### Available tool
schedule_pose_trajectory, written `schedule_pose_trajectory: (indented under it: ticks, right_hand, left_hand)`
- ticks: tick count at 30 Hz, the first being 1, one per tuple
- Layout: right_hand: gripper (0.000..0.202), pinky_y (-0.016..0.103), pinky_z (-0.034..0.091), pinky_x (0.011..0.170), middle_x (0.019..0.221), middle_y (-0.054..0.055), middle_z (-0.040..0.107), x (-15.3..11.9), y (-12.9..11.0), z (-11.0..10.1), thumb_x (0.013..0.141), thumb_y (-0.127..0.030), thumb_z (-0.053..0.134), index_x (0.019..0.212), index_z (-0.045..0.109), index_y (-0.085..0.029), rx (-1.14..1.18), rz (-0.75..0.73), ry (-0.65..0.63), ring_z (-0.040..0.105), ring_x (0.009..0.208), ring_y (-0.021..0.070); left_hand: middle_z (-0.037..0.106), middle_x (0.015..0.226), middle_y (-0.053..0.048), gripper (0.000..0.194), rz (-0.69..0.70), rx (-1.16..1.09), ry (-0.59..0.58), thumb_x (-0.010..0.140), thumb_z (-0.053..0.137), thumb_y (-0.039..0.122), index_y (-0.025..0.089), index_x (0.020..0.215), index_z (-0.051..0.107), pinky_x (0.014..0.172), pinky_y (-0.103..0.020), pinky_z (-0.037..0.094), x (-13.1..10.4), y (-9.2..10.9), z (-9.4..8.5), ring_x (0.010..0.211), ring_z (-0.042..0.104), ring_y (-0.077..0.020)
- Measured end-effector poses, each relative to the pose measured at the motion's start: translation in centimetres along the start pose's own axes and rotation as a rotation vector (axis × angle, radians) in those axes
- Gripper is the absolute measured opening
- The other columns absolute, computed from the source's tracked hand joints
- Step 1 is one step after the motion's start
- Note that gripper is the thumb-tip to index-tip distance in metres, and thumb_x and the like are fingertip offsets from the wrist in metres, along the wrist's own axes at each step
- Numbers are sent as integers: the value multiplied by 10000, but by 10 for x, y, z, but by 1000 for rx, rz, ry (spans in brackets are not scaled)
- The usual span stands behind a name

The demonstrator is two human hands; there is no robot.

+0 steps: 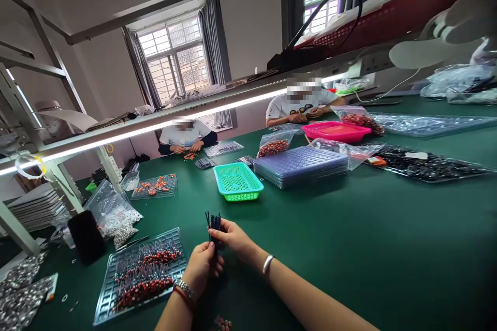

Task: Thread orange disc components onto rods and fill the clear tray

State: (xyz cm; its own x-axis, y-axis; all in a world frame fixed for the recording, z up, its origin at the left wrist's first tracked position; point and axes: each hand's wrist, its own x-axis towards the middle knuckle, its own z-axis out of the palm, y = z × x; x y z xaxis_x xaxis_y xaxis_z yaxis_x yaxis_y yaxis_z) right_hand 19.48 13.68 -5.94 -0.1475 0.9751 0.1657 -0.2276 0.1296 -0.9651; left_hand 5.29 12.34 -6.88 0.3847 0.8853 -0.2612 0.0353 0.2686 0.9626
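My left hand (202, 265) and my right hand (232, 238) meet above the green table, both closed around a bundle of thin dark sticks (215, 222). The sticks stand roughly upright, with their tops poking out above my fingers and their lower ends mostly hidden. What exactly they are is too small to tell. Left of my left hand lies a clear grid tray (101, 297) with rows of small red-tipped parts with thin wires (149, 284). Below my hands, at the bottom edge, is a small heap of reddish pieces (223, 323).
A green basket (238, 182) stands ahead, beside stacked clear trays (301, 165) and a pink tray (336, 131). Bags of small parts (116, 212) and a black phone (86, 238) lie left. Two people sit across the table. A lit shelf (174, 119) spans overhead.
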Motion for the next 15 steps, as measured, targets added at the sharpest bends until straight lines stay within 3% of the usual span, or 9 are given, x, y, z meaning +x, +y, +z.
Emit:
schedule_pose_trajectory:
  ticks: [6, 15]
  right_hand:
    - [129, 217, 468, 517, 713, -41, 579, 1, -1, 0, 911, -251, 607, 884, 604, -125, -46, -22, 38, 536, 541, 81]
    - [154, 226, 455, 524, 733, -34, 572, 1, -1, -2, 907, -279, 602, 956, 595, -134, -62, -15, 57, 523, 551, 88]
  left_hand:
    - [604, 807, -7, 320, 14, -42, -12, 916, 504, 429, 131, 1004, 576, 556, -241, 496, -1, 3, 2, 610, 560, -89]
    - [598, 790, -4, 315, 13, -60, 31, 929, 481, 421, 130, 1015, 565, 540, -232, 486, -6, 4, 6, 585, 548, -83]
